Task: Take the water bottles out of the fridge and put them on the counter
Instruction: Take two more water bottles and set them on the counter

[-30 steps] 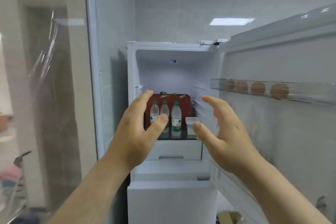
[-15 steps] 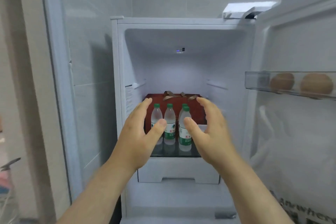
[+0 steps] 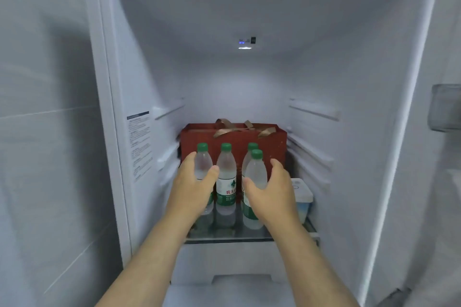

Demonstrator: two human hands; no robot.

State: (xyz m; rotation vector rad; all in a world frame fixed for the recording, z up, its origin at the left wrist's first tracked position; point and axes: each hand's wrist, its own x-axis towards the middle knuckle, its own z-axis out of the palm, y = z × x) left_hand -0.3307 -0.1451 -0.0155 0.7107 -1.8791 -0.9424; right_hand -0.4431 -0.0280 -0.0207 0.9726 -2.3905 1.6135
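- Four water bottles with green caps stand upright on the glass shelf inside the open fridge, just in front of a red gift bag.
- The left bottle lies directly beyond the left hand; the hand is open, fingers and thumb spread to either side of the bottle, and whether they touch it cannot be told.
- The near right bottle lies directly beyond the right hand, which is also open and cupped about it; no grip is seen.
- The middle bottle stands between the two hands, and a fourth bottle is set just behind the near right one.
- Each bottle's long axis is vertical, so a sideways wrap around the body is judged to be called for.
- A white tub sits just to the right of the right hand, leaving little room there.
- Much open room is seen above the caps, and the shelf's near edge is free for drawing the bottles out.
- No bottle is on the tabletop yet, judging from the shelf.
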